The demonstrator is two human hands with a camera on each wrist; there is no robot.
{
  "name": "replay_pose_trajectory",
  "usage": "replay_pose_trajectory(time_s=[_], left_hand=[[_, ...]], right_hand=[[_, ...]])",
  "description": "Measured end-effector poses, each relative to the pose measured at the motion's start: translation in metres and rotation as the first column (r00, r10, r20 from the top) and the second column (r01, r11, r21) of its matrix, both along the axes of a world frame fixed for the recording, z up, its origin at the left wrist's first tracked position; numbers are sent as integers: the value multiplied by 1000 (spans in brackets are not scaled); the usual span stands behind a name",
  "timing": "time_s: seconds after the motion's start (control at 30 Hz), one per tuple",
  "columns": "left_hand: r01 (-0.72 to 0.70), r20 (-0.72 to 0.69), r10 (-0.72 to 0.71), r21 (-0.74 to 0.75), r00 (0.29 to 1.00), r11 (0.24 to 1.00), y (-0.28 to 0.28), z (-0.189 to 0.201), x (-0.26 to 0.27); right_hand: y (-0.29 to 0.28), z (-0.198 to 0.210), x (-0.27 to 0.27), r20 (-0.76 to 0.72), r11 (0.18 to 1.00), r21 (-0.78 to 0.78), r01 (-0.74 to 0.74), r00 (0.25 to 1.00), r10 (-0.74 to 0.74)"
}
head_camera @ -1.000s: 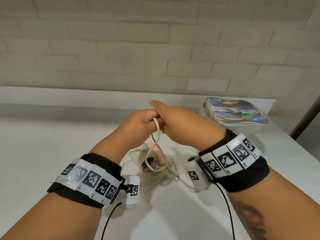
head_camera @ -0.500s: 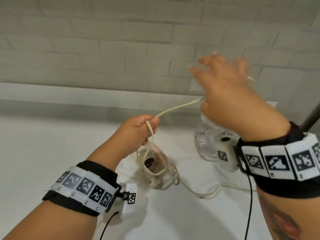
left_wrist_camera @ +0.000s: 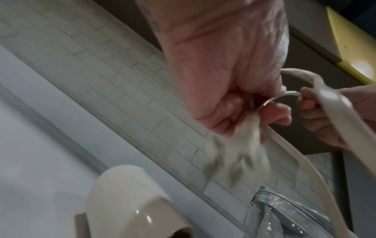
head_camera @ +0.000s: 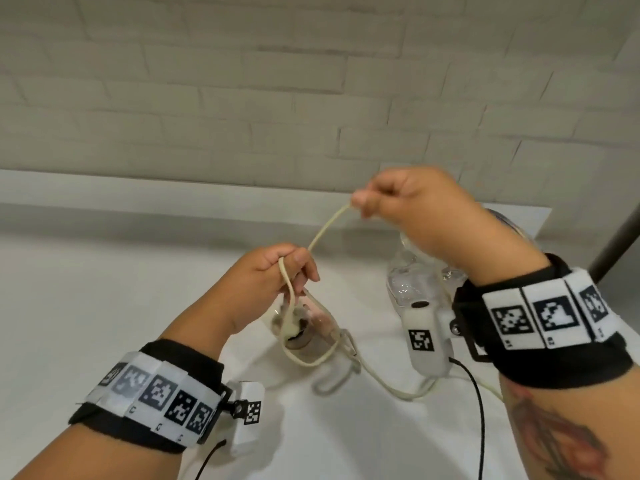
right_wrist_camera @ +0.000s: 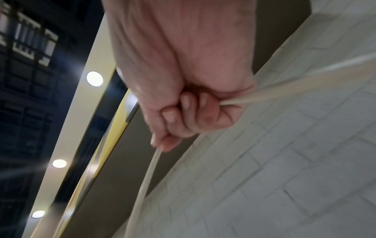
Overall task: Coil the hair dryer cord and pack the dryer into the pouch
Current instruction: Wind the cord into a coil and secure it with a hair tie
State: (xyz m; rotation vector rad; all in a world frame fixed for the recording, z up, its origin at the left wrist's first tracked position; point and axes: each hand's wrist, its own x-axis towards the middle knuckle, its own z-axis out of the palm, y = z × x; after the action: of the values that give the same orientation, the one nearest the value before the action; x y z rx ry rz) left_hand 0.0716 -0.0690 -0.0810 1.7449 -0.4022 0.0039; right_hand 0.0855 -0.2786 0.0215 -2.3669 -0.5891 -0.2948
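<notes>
A cream hair dryer [head_camera: 301, 327] lies on the white table [head_camera: 104, 306] below my left hand; its body also shows in the left wrist view [left_wrist_camera: 126, 198]. My left hand [head_camera: 277, 275] grips a hanging loop of the cream cord [head_camera: 325, 230], seen blurred in the left wrist view [left_wrist_camera: 252, 116]. My right hand [head_camera: 398, 199] is raised to the upper right and holds the cord in a fist [right_wrist_camera: 183, 116]. A slack run of cord [head_camera: 398, 389] trails over the table. The shiny holographic pouch [head_camera: 415, 275] sits behind my right wrist, mostly hidden; its zipper end shows [left_wrist_camera: 284, 214].
A white brick wall [head_camera: 311, 98] backs the table with a low ledge along it. A dark pole [head_camera: 616, 233] stands at the far right past the table's corner. Black wrist-camera cables [head_camera: 478, 410] hang by my forearms.
My right hand, spread open and high half a second ago, has come down and left and closed on the cord. My left hand keeps its grip on the loop.
</notes>
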Motion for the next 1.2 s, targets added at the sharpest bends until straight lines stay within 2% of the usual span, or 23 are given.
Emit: replay_pose_trajectory(time_s=[0.03, 0.07, 0.13, 0.27, 0.37, 0.43, 0.5, 0.53, 0.6, 0.7, 0.77, 0.83, 0.9, 0.97, 1.1, 1.17, 1.2], left_hand=[[15, -32, -16, -25, 999, 1000, 0, 0, -2], [33, -53, -36, -52, 998, 998, 0, 0, -3], [59, -62, -64, -71, 996, 996, -2, 1, -3], [72, -73, -78, -83, 994, 994, -5, -1, 1], [62, -113, -70, -70, 991, 996, -2, -8, 3], [116, -147, -110, 31, 983, 993, 3, -14, 1], [234, -198, -199, 176, 960, 956, 3, -17, -2], [281, -222, -232, 229, 947, 932, 0, -16, -4], [310, -264, -245, 242, 933, 920, -11, -12, -8], [263, -244, -207, 226, 947, 938, -28, 1, -9], [208, -184, -165, 246, 969, 947, -38, 12, -7], [163, -145, -136, 193, 980, 968, -46, 22, -3], [120, -120, -107, 109, 987, 987, -51, 28, 1], [79, -98, -70, 91, 993, 993, -54, 31, 5], [-3, 12, 0, 256, 1000, 967, -59, 28, 13], [-58, 57, 42, 310, 997, 949, -60, 28, 16], [-65, 63, 48, 299, 997, 952, -61, 30, 17]], right_hand=[[-3, 4, 1, 13, 980, 197, 12, 1000, -15], [-5, 8, 2, 17, 926, 377, 11, 1000, -19], [-6, 14, 2, 30, 807, 590, -20, 1000, 3], [2, 14, -3, 116, 700, 707, -96, 993, 19], [-9, 26, -9, 190, 561, 819, -125, 980, -59], [-26, 38, -17, 250, 559, 819, -128, 957, -148], [-42, 48, -26, 270, 674, 737, -42, 933, -238], [-47, 50, -30, 260, 758, 651, 39, 927, -270], [-53, 45, -36, 189, 893, 406, 194, 938, -290], [-47, 20, -39, 44, 952, 96, 292, 954, -297], [-42, 0, -33, 20, 934, -97, 344, 939, -344], [-37, -19, -28, 18, 890, -276, 363, 928, -373], [-33, -37, -25, 37, 852, -397, 342, 933, -357], [-29, -53, -24, 68, 822, -473, 317, 943, -324], [-25, -73, -24, 158, 730, -616, 296, 954, -254], [-27, -83, -17, 137, 716, -672, 189, 982, -132], [-26, -85, -15, 63, 721, -687, 88, 996, -62]])
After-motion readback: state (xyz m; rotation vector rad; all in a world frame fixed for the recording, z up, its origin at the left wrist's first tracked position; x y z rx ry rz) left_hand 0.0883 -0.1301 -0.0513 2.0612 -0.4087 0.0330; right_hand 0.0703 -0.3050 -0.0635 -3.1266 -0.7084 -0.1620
